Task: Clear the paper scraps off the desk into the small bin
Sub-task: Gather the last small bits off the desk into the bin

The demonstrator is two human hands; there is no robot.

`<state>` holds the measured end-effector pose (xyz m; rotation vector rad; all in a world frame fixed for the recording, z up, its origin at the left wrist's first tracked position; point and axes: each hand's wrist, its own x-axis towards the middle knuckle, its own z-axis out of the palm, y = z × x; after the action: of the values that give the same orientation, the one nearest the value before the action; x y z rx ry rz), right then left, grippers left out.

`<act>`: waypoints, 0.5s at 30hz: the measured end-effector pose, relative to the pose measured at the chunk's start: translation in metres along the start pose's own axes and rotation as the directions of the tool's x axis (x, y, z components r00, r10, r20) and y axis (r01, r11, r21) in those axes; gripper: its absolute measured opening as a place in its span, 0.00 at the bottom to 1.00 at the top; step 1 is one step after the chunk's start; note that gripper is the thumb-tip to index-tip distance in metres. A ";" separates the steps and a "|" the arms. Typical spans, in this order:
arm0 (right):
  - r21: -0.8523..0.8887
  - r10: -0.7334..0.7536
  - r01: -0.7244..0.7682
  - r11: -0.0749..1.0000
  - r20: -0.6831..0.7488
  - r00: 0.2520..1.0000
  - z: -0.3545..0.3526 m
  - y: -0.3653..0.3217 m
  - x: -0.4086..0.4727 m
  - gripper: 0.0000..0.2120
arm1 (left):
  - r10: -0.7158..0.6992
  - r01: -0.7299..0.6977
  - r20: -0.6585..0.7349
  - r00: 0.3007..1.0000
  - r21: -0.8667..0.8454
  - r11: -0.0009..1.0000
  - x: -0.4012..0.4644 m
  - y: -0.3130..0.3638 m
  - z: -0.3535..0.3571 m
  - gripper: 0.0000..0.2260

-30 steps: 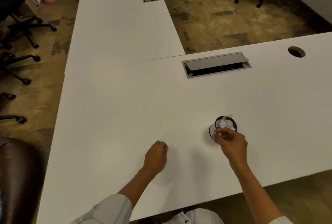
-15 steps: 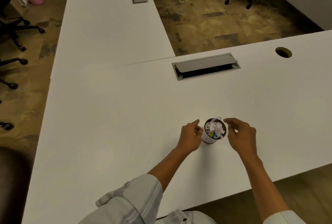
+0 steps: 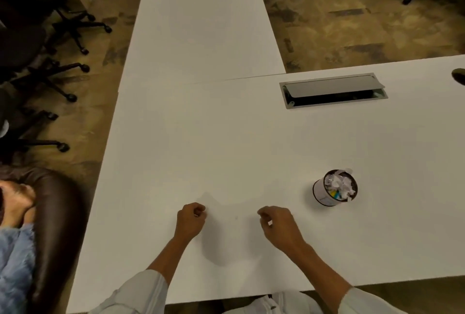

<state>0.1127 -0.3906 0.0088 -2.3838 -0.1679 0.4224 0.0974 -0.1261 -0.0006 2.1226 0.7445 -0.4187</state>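
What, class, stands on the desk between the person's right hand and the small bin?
Nothing visible. Only bare white desk lies between the right hand and the small bin, which stands upright, ahead and to that hand's right, heaped with paper scraps. The open cable hatch sits well beyond the bin.

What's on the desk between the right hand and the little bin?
Nothing. In the head view, only bare white desk lies between the right hand and the little bin, which is stuffed with paper scraps.
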 end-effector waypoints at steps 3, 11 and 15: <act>-0.141 -0.038 0.059 0.988 0.146 0.988 0.044 -0.013 0.013 0.14 | -0.017 0.018 0.029 0.999 -0.032 0.999 -0.003 -0.007 -0.009 0.03; -0.389 -0.172 0.244 0.888 0.210 0.962 0.081 -0.034 0.028 0.10 | 0.021 -0.019 0.053 0.998 -0.026 0.999 -0.007 -0.024 -0.024 0.04; -0.454 -0.139 0.222 0.863 0.209 0.968 0.082 -0.042 0.035 0.13 | 0.062 -0.061 0.057 0.996 -0.018 0.998 -0.005 -0.022 -0.034 0.05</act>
<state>0.1174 -0.2997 -0.0300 -2.7752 -0.6372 0.5433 0.0805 -0.0900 0.0094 2.1031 0.6457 -0.4374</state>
